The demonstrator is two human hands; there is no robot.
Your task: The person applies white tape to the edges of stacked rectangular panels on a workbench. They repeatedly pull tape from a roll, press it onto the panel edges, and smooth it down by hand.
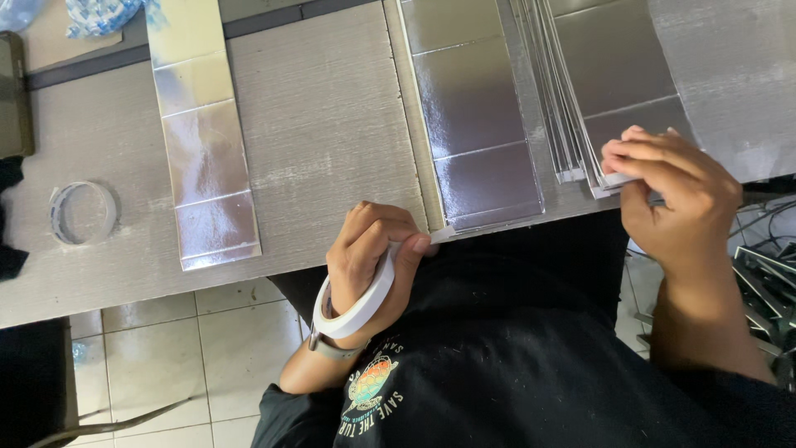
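My left hand (373,253) grips a white roll of tape (358,305) below the table edge, its loose end pulled up to the near corner of a silver scored sheet (477,124) lying on the grey table (323,116). My right hand (676,187) pinches the near corner of a fanned stack of silver sheets (572,91) at the table's right. A second silver strip (203,141) lies alone to the left, away from both hands.
An empty clear tape ring (83,212) sits at the table's left. A dark flat object (13,95) lies at the far left edge. Tiled floor (191,348) shows below the table. Cables and metal parts (767,265) crowd the right side.
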